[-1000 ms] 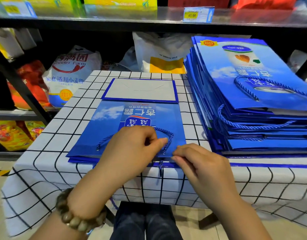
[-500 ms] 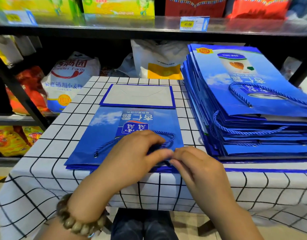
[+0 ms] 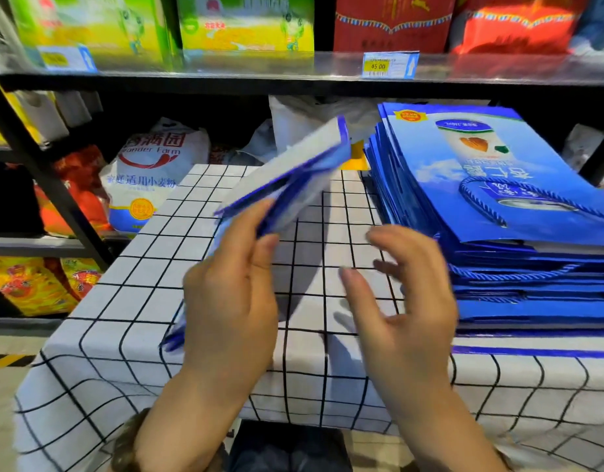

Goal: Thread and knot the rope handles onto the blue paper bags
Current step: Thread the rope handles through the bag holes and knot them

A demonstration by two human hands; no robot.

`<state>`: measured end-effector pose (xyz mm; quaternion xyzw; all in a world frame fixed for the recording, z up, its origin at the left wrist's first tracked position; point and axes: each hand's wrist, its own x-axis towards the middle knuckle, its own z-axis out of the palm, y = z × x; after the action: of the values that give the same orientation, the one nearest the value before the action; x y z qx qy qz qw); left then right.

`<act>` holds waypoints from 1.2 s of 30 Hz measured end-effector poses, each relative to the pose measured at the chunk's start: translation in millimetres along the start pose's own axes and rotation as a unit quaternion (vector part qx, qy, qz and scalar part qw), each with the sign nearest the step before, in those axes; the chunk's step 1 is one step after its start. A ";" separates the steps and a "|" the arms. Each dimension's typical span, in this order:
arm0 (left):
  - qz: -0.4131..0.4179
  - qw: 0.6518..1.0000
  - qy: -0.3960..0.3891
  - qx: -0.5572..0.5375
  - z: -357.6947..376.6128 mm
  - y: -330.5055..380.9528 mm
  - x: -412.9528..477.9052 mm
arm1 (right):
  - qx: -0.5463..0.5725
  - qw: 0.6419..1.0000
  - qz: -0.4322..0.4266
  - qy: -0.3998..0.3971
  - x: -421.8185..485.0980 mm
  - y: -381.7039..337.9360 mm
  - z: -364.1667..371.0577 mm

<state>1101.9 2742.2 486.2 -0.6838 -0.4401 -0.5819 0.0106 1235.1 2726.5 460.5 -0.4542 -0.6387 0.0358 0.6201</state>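
Note:
My left hand (image 3: pixel 230 301) grips a flat blue paper bag (image 3: pixel 293 175) by its near end and holds it tilted up off the table, its pale underside facing me and blurred by motion. My right hand (image 3: pixel 406 301) hovers beside it with fingers spread and relaxed, holding nothing. A tall stack of blue paper bags (image 3: pixel 504 233) with blue rope handles (image 3: pixel 481 202) lies on the right of the table, just right of my right hand.
The table wears a white cloth with a black grid (image 3: pixel 140 301). Behind it stands a black shelf rack (image 3: pixel 191 81) with boxed goods, a flour sack (image 3: pixel 150 172) and plastic bags. A price tag (image 3: pixel 389 64) hangs on the shelf edge.
The bag that lay flat under both hands is now lifted and swung up to the left by my left hand. My right hand has let go of the rope and opened.

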 end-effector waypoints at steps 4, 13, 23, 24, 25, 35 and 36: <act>-0.113 0.913 0.212 -0.328 -4.9 17.0 20.1 | -0.019 0.973 0.027 -0.229 -7.2 -15.2 30.7; -0.452 0.750 0.207 -0.437 11.5 2.7 -6.6 | -0.311 0.915 -0.081 -0.246 -3.9 16.4 8.7; -0.520 0.765 -0.146 -0.349 -16.3 -8.8 -24.1 | -0.406 0.876 0.123 -0.229 -0.6 13.9 -11.7; -0.514 0.782 -0.156 -0.315 -17.0 -10.0 -24.5 | -0.424 0.863 0.140 -0.238 0.2 12.2 -15.8; -0.503 0.798 -0.168 -0.285 -16.0 -10.2 -24.6 | -0.429 0.859 0.139 -0.243 0.1 13.0 -20.3; -0.322 0.804 -0.457 -0.202 23.6 8.5 -32.3 | 0.076 0.910 0.373 -0.162 23.1 8.3 -19.4; -0.318 0.818 -0.443 -0.185 27.4 8.4 -32.9 | 0.110 0.901 0.390 -0.155 24.4 7.2 -19.4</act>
<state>1130.7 2732.1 455.1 -0.6791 -0.4743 -0.2572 -0.4977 1259.4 2735.9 479.1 -0.5843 -0.4908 0.4148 0.4956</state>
